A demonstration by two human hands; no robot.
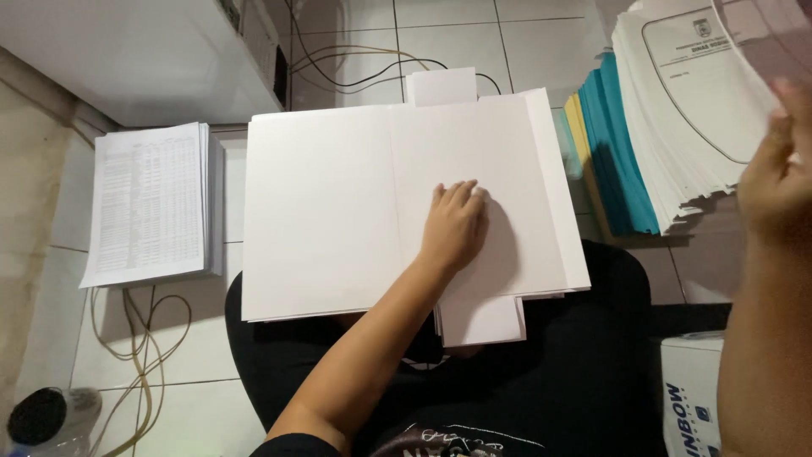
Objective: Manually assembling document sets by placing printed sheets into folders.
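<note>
An open white paper folder point(338, 203) lies spread across my lap, with more white sheets sticking out under it at the top and bottom. My left hand point(454, 224) rests flat on its right half, fingers together, holding nothing. My right hand point(774, 169) is raised at the right edge. It touches a white printed sheet point(702, 80) on top of a fanned stack of papers, and its fingers seem to lift that sheet.
The fanned stack has teal and yellow covers point(613, 144) beneath the white sheets. A pile of printed tables point(152, 203) sits on the tiled floor at left. Cables point(139, 338) run over the floor. A white box point(694, 393) stands at lower right.
</note>
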